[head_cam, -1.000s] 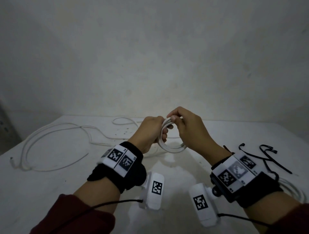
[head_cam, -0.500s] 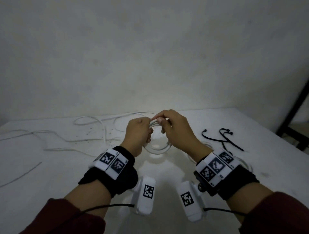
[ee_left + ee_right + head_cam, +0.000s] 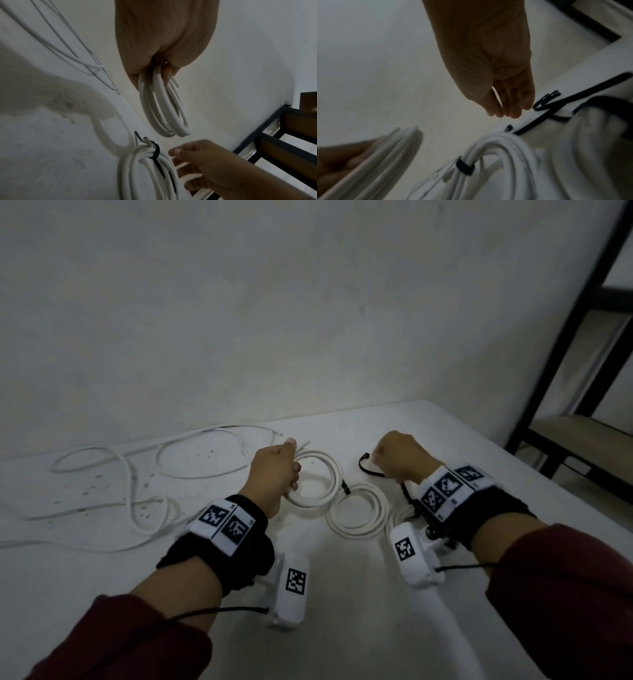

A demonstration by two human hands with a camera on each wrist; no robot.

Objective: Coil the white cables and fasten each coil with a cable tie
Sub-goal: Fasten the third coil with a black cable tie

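Observation:
My left hand [image 3: 291,470] grips a small untied coil of white cable [image 3: 320,479] by its left side, just above the table; in the left wrist view the coil [image 3: 164,108] hangs from the curled fingers. To its right, a second white coil [image 3: 359,517] lies flat, bound by a black cable tie [image 3: 346,487]. My right hand [image 3: 376,455] hovers beyond it, over loose black cable ties [image 3: 368,469]. In the right wrist view its fingertips [image 3: 513,115] hang together beside a tie [image 3: 546,100], holding nothing.
Loose white cables [image 3: 137,474] sprawl over the left part of the white table [image 3: 342,628]. A wall stands close behind. The table's right edge runs past my right wrist, and a black metal frame [image 3: 575,337] stands beyond it.
My right hand has let go of the coil and moved right to the black ties. My left hand keeps the coil and has lowered it. The head has turned right.

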